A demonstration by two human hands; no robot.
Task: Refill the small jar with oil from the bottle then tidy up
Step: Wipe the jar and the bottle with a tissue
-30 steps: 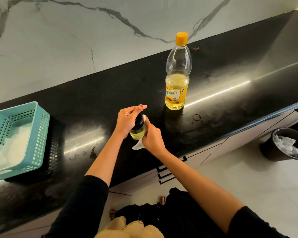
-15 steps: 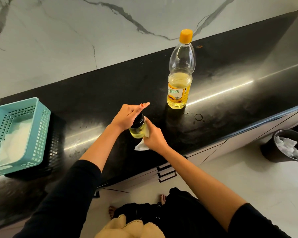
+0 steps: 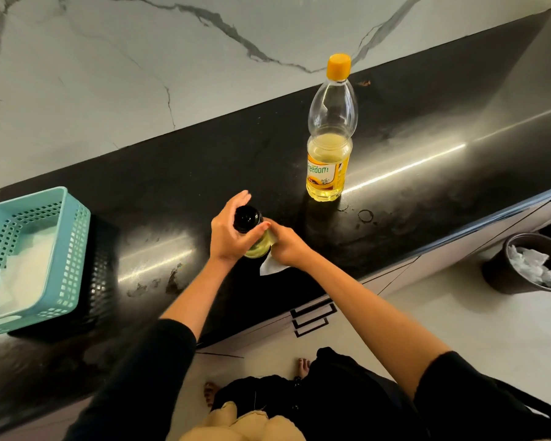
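Note:
A small glass jar (image 3: 257, 248) of yellow oil with a black lid (image 3: 247, 218) stands on the black counter (image 3: 411, 198) near its front edge. My left hand (image 3: 231, 229) wraps around the jar's neck and lid. My right hand (image 3: 283, 245) presses a white tissue (image 3: 269, 267) against the jar's right side. The oil bottle (image 3: 330, 154) stands upright behind and to the right, orange cap on, about one third full, untouched.
A teal plastic basket (image 3: 74, 246) holding white tissues sits at the counter's left. A dark bin (image 3: 503, 275) with crumpled tissues stands on the floor at right. Small oil rings mark the counter near the bottle's base. A marble wall backs the counter.
My left hand has shifted from pinching the lid's side to wrapping around the jar's neck. The right hand and tissue stay against the jar's side.

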